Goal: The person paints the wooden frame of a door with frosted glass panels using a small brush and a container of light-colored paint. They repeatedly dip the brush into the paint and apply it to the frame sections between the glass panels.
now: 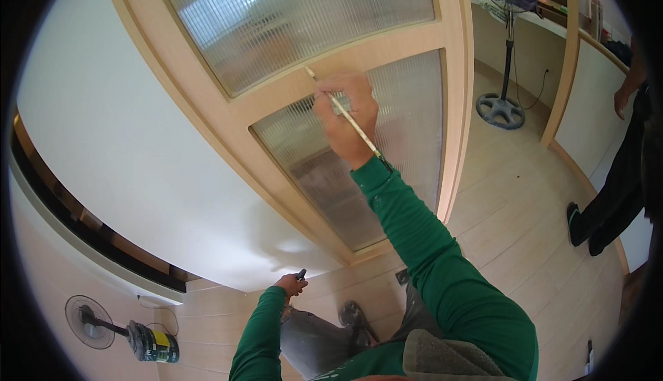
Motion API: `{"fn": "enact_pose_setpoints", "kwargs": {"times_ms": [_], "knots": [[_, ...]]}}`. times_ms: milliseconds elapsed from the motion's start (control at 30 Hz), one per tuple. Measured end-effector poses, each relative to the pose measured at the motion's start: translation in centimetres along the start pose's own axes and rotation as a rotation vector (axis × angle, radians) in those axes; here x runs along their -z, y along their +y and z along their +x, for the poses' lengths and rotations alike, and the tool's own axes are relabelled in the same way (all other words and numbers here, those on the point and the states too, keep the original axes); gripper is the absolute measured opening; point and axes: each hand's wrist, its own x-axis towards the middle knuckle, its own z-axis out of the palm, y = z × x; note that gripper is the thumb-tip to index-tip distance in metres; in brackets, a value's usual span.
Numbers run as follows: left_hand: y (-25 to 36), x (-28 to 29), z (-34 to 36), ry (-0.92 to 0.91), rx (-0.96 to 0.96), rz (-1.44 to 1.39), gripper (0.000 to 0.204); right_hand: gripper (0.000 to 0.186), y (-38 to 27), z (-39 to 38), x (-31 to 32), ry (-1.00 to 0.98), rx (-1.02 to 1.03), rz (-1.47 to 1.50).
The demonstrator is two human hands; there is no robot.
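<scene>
While the right hand (345, 115) has its grip clamped on a thin brush (343, 113) against the wooden door (276, 108), the left hand (290, 285) closes around a small dark object (301, 274).

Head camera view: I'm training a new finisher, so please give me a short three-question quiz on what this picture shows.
1. True or false: the right hand holds a thin brush against the wooden crossbar of the door, between two ribbed glass panes.
2. Multiple choice: what does the left hand hold down by the knee? A) a roll of tape B) a small dark object, too small to identify C) a hammer
3. Fill in: the standing fan is on the floor to the ____ of the door.

Key: 1 true; 2 B; 3 right
</scene>
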Motion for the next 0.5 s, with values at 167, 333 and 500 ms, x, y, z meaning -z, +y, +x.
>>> {"fn": "enact_pose_setpoints", "kwargs": {"times_ms": [167, 333, 500], "knots": [[0.5, 0.0, -0.3, 0.006, -0.02, -0.004, 0.043, 0.014, 0.1, -0.1, 0.0, 0.076, -0.067, 0.097], [0.0, 0.1, -0.4, 0.009, -0.005, 0.001, 0.043, 0.014, 0.1, 0.0, -0.3, 0.048, -0.029, 0.008], [1.2, 0.1, -0.6, 0.002, -0.028, 0.002, 0.044, 0.015, -0.5, 0.0, -0.2, 0.01, 0.028, 0.032]]}}
